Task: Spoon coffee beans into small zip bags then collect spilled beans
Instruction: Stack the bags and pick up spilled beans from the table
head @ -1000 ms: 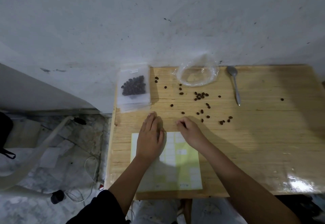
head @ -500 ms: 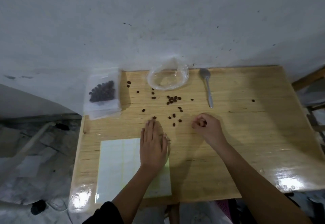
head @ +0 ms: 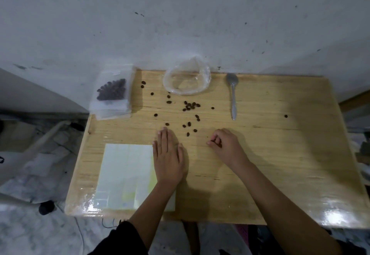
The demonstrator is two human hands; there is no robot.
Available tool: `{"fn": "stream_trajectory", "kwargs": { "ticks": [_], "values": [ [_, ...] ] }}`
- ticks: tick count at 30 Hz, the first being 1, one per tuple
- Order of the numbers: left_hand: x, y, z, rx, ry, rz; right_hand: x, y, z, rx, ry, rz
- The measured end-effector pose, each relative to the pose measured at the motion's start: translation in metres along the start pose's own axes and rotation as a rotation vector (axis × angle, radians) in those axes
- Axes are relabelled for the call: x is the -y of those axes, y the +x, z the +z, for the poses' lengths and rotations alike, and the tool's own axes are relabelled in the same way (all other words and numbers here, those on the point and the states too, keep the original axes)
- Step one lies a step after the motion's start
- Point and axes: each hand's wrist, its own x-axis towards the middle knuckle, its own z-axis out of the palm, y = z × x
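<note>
Several dark coffee beans [head: 189, 105] lie scattered over the middle of the wooden table [head: 280, 154]. A single bean [head: 286, 116] sits far to the right. My right hand [head: 226, 146] is curled shut in front of the scatter, with dark beans showing between its fingertips. My left hand [head: 168, 156] lies flat, palm down, holding nothing, its fingertips just short of a bean [head: 167, 124]. A small zip bag [head: 112, 92] filled with beans rests on a stack of bags at the back left corner. A metal spoon [head: 233, 96] lies at the back.
An open, crumpled clear plastic bag [head: 187, 80] sits against the grey wall at the back. A pale sheet of labels [head: 124, 172] lies at the front left, partly under my left forearm. The floor to the left holds cables and clutter.
My right hand moved right, away from my left hand, and closed over the beans that lay at the right of the scatter; those beans are gone from the table. The camera view shifted.
</note>
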Motion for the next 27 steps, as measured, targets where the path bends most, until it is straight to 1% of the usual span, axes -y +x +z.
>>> {"fn": "stream_trajectory", "kwargs": {
  "ticks": [4, 6, 8, 12, 13, 14, 15, 17, 19, 22, 27],
  "values": [
    [-0.007, -0.008, 0.004, -0.012, 0.024, -0.025, 0.002, -0.004, 0.002, 0.061, -0.074, -0.031],
    [-0.009, -0.01, 0.006, -0.028, 0.039, -0.037, 0.002, -0.007, 0.001, 0.055, -0.015, -0.009],
    [-0.01, -0.01, 0.008, -0.03, 0.047, -0.045, 0.002, -0.008, -0.005, 0.012, 0.175, 0.078],
    [-0.008, -0.011, 0.011, -0.037, 0.06, -0.046, -0.006, -0.002, -0.024, -0.095, 0.733, 0.317],
    [-0.008, -0.011, 0.011, -0.036, 0.061, -0.05, -0.008, -0.001, -0.03, -0.117, 0.809, 0.337],
    [-0.008, -0.011, 0.012, -0.034, 0.062, -0.052, -0.011, 0.0, -0.034, -0.127, 0.818, 0.338],
    [-0.008, -0.011, 0.012, -0.03, 0.062, -0.053, -0.012, 0.0, -0.037, -0.123, 0.762, 0.326],
    [-0.008, -0.011, 0.011, -0.025, 0.057, -0.053, -0.014, -0.001, -0.039, -0.088, 0.555, 0.262],
    [-0.009, -0.011, 0.011, -0.029, 0.051, -0.055, -0.014, -0.001, -0.037, -0.037, 0.405, 0.197],
    [-0.009, -0.011, 0.011, -0.033, 0.046, -0.06, -0.013, 0.002, -0.03, -0.004, 0.277, 0.137],
    [-0.009, -0.011, 0.011, -0.034, 0.05, -0.062, -0.01, 0.004, -0.023, -0.032, 0.138, 0.094]
  ]
}}
